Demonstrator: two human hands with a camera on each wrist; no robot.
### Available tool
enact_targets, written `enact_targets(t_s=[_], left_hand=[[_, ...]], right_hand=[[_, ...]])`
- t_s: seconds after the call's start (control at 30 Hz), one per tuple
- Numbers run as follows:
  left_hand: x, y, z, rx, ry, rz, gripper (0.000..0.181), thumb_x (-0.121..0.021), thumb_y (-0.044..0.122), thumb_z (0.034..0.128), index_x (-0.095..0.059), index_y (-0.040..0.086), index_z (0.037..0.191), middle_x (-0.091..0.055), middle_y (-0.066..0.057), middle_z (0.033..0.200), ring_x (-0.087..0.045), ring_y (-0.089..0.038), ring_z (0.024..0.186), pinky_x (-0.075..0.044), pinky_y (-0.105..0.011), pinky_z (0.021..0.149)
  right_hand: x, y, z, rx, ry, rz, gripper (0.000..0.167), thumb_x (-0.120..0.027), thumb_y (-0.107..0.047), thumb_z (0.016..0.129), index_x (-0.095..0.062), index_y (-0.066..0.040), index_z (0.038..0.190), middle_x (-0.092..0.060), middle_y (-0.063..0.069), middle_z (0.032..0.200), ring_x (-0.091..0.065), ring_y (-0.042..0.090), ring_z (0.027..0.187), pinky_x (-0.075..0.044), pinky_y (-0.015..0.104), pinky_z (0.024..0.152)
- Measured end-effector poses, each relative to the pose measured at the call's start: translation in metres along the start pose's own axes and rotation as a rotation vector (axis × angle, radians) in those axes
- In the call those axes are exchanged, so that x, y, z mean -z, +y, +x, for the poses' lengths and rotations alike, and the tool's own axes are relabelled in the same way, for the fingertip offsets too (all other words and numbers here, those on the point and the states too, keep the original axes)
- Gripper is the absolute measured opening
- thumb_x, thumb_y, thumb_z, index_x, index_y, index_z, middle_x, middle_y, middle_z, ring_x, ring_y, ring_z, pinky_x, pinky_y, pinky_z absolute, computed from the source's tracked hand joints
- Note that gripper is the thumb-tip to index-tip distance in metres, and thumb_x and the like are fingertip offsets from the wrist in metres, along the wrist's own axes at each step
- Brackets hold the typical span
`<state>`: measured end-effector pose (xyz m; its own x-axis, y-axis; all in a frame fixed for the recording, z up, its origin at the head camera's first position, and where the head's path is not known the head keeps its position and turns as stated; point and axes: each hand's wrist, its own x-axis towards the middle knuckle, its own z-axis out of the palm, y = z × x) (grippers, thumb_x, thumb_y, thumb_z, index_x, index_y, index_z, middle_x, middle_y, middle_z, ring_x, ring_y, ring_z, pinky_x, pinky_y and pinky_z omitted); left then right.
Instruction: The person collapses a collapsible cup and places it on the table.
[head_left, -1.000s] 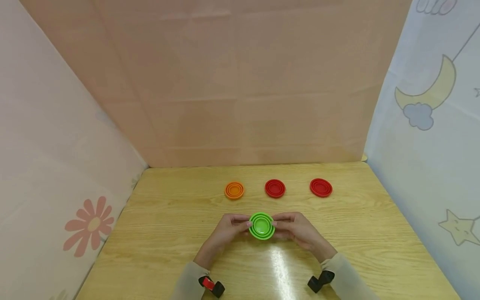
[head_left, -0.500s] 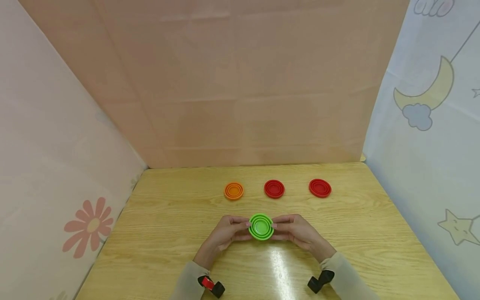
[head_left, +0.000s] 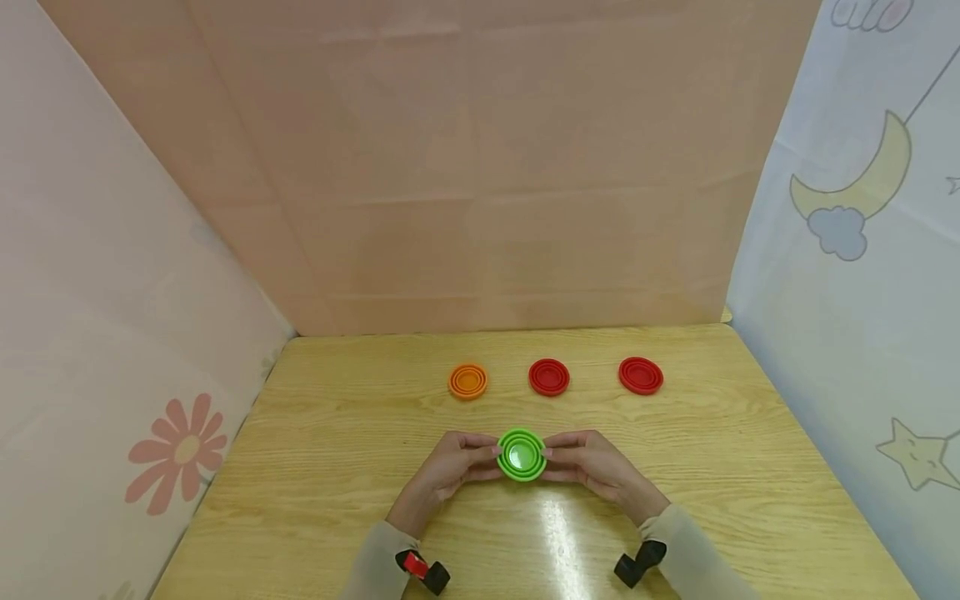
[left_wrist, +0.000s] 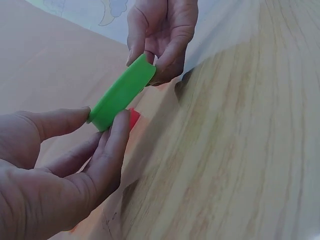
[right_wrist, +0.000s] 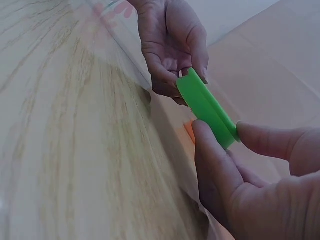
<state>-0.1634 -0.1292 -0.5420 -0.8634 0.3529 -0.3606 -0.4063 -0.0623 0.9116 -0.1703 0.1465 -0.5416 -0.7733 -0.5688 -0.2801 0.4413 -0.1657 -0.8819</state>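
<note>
A green collapsible cup [head_left: 522, 455], folded flat into concentric rings, is held between both hands above the table. My left hand [head_left: 452, 464] pinches its left edge, thumb on the rim and fingers underneath. On the opposite edge, my right hand [head_left: 596, 467] grips it the same way. In the left wrist view the cup [left_wrist: 122, 92] appears side-on and tilted, its smooth outer wall showing. From the right wrist, the cup [right_wrist: 207, 110] is seen edge-on too, with fingertips of both hands on it.
Across the back of the wooden table [head_left: 337, 417] lie a flat orange cup [head_left: 468, 382], a red one [head_left: 549, 377] and another red one [head_left: 641, 376]. A beige cloth backdrop [head_left: 480, 167] rises behind, with pale printed panels at both sides.
The green cup has tilted slightly and shifted a little toward the person, with both hands keeping their hold. The orange and red cups stay where they were.
</note>
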Motion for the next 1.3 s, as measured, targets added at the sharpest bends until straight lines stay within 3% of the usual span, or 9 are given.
enact_targets(t_s=[0.2,0.33,0.57,0.77,1.03,1.3], left_hand=[[0.011,0.0,0.002,0.0,0.037,0.027,0.035,-0.069,0.007,0.1008,-0.067,-0.013,0.129,-0.071,-0.02,0.127,-0.077,-0.021,0.102,-0.066,-0.037,0.09],[0.023,0.004,0.002,-0.001,0.062,0.042,0.036,-0.07,0.008,0.1006,-0.066,-0.012,0.13,-0.074,-0.016,0.121,-0.076,-0.018,0.1,-0.066,-0.036,0.089],[0.043,0.014,-0.002,-0.003,0.059,0.036,0.039,-0.07,0.009,0.1008,-0.064,-0.013,0.133,-0.076,-0.009,0.115,-0.076,-0.016,0.1,-0.066,-0.035,0.09],[0.074,0.026,-0.011,-0.02,0.034,0.087,0.043,-0.068,0.013,0.103,-0.062,-0.012,0.137,-0.076,-0.006,0.117,-0.076,-0.015,0.103,-0.065,-0.033,0.093],[0.12,0.044,-0.024,-0.033,0.06,0.122,0.049,-0.064,0.015,0.1057,-0.053,-0.015,0.143,-0.073,-0.001,0.119,-0.074,-0.014,0.108,-0.063,-0.035,0.1],[0.146,0.055,-0.025,-0.039,0.072,0.166,0.054,-0.06,0.014,0.1075,-0.045,-0.018,0.148,-0.073,0.001,0.121,-0.073,-0.011,0.109,-0.062,-0.031,0.1]], right_hand=[[-0.008,0.002,0.008,0.001,0.019,-0.004,0.046,-0.063,-0.002,0.102,-0.051,0.023,0.139,-0.073,0.017,0.125,-0.075,0.022,0.109,-0.062,0.04,0.101],[-0.018,0.003,0.019,0.005,0.043,0.0,0.046,-0.065,-0.004,0.102,-0.052,0.021,0.139,-0.072,0.018,0.127,-0.075,0.022,0.11,-0.062,0.041,0.101],[-0.031,0.001,0.036,0.006,0.047,0.005,0.044,-0.064,-0.003,0.102,-0.055,0.019,0.138,-0.073,0.017,0.125,-0.074,0.021,0.108,-0.061,0.042,0.102],[-0.053,-0.005,0.063,0.018,0.054,0.021,0.039,-0.065,-0.002,0.101,-0.059,0.018,0.134,-0.073,0.018,0.123,-0.075,0.02,0.104,-0.063,0.04,0.098],[-0.089,-0.016,0.1,0.033,0.059,0.031,0.035,-0.066,-0.002,0.101,-0.065,0.012,0.133,-0.073,0.022,0.128,-0.076,0.02,0.103,-0.064,0.041,0.097],[-0.111,-0.018,0.128,0.033,0.105,0.041,0.032,-0.067,0.0,0.1,-0.067,0.012,0.129,-0.075,0.022,0.121,-0.077,0.019,0.095,-0.065,0.039,0.095]])
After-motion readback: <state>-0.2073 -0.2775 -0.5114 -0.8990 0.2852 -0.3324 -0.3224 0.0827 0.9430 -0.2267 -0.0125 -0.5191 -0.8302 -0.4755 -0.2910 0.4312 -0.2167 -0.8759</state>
